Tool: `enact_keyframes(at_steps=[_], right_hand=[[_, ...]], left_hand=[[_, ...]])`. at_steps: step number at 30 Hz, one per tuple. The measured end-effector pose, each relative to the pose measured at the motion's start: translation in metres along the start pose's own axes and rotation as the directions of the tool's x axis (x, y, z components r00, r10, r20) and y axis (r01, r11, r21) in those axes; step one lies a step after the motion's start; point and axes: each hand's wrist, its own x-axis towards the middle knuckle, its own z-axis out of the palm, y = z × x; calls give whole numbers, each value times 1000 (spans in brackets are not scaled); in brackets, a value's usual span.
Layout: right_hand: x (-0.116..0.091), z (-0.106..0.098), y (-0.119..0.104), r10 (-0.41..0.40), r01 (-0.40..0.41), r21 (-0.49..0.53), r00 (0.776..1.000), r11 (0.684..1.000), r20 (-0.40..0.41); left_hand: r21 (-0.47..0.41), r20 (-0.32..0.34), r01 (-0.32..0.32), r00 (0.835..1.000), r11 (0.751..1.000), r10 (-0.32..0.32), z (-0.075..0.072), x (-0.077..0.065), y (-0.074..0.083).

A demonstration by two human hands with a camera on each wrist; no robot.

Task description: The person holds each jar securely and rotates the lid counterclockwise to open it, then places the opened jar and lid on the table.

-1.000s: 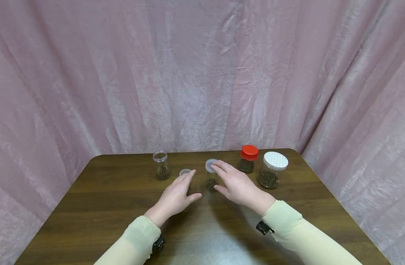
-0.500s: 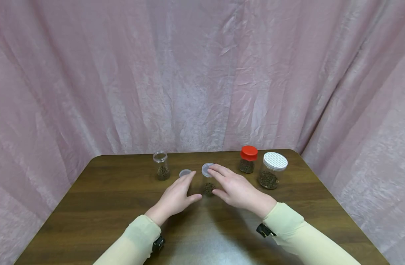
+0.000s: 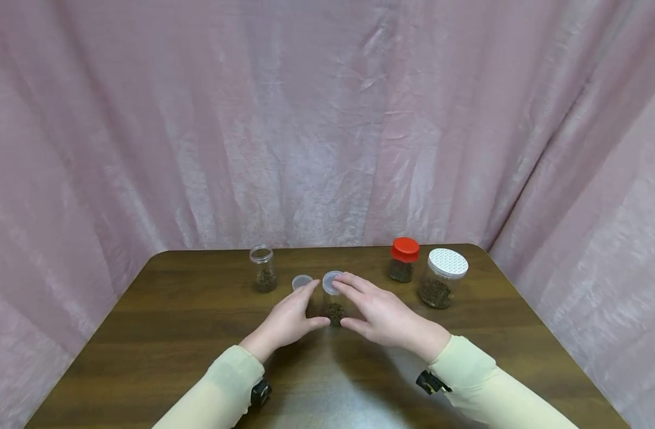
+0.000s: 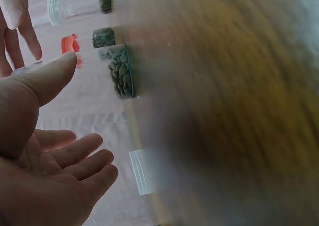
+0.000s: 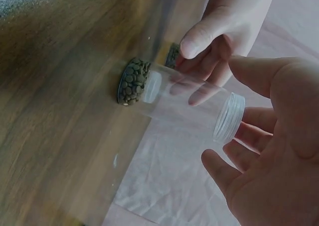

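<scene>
One open jar (image 3: 263,276) near far edge of table (image 3: 145,333). Clear lid (image 3: 301,280) beyond left hand (image 3: 286,320), relaxed, holding nothing. Capped jar (image 3: 331,302), shifted toward near edge, now between hands, apparently easier for both to work. Right hand (image 3: 383,313) unclenched around its top. Red-topped jar (image 3: 402,267), white-topped jar (image 3: 439,283) near far right corner. Brown wood; pink curtain (image 3: 327,119) behind.
</scene>
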Motion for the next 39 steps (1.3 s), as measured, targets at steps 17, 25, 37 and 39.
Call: enact_keyframes(at_steps=[17, 25, 37, 39], right_hand=[[-2, 2, -6, -19, 17, 62, 999, 998, 33], [-1, 2, -6, -28, 26, 69, 999, 997, 27], [-3, 3, -6, -43, 41, 45, 998, 998, 36], [-4, 3, -5, -43, 41, 49, 999, 998, 32]], left_hand=[[-49, -11, -33, 999, 998, 33, 6, 9, -4], [-68, 1, -48, 999, 996, 48, 7, 7, -1], [-31, 9, -62, 998, 998, 62, 6, 2, 2], [-28, 13, -61, 998, 998, 61, 5, 1, 3]])
